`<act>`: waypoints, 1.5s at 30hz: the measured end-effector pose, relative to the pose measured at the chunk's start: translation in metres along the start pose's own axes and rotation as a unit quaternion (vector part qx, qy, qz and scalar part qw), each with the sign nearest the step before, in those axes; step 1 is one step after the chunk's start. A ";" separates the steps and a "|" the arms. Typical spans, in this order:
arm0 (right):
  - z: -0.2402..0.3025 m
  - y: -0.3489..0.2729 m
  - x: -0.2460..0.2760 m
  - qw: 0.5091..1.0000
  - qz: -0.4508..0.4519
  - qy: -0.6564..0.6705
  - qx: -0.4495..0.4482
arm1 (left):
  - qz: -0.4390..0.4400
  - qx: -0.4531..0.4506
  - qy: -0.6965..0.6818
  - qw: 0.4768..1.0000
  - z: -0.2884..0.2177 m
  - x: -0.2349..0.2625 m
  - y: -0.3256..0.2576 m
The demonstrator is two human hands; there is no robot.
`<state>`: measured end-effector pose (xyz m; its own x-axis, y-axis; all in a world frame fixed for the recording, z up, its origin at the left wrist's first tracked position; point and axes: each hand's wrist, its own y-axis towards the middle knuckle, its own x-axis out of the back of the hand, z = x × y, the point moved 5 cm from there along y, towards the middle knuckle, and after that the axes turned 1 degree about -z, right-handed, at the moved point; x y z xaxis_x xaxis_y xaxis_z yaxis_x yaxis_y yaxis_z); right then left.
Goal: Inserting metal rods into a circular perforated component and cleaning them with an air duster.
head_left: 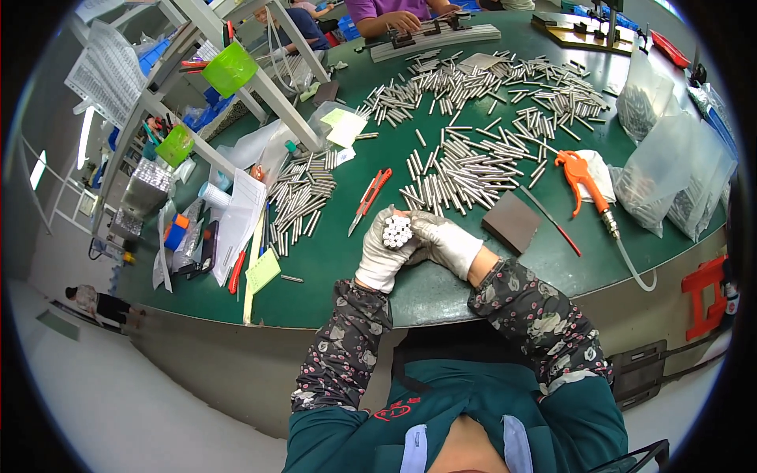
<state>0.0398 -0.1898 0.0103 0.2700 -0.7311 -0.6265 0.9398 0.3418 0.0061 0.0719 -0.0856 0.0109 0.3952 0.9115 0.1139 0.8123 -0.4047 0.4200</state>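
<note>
A bundle of short metal rods stands on end between my gloved hands, its round tips facing up toward me. My left hand is wrapped round the bundle from the left. From the right, my right hand closes on the same bundle, its fingers partly hidden behind it. Both hands are just above the green table near its front edge. Beyond them lies a loose heap of metal rods. A red utility knife is left of the hands, and a dark brown block sits to the right.
An orange air gun with a hose and a red-handled file lie at right, near plastic bags of rods. Another rod pile, papers and a shelf frame stand left. Across the table a person works at a metal fixture.
</note>
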 end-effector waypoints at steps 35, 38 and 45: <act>-0.009 0.005 0.009 0.998 -0.045 0.047 -0.017 | -0.001 0.025 -0.042 0.999 0.002 -0.001 0.001; -0.007 0.004 0.006 0.997 -0.037 0.061 -0.017 | 0.002 0.019 -0.015 1.000 0.005 0.003 0.001; -0.010 0.003 0.007 0.995 -0.055 0.078 -0.024 | 0.004 0.029 -0.015 0.999 0.001 0.002 0.000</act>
<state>0.0428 -0.1877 -0.0018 0.1276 -0.6664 -0.7346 0.9493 0.2965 -0.1041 0.0727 -0.0841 0.0096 0.4134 0.9063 0.0884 0.8323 -0.4154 0.3671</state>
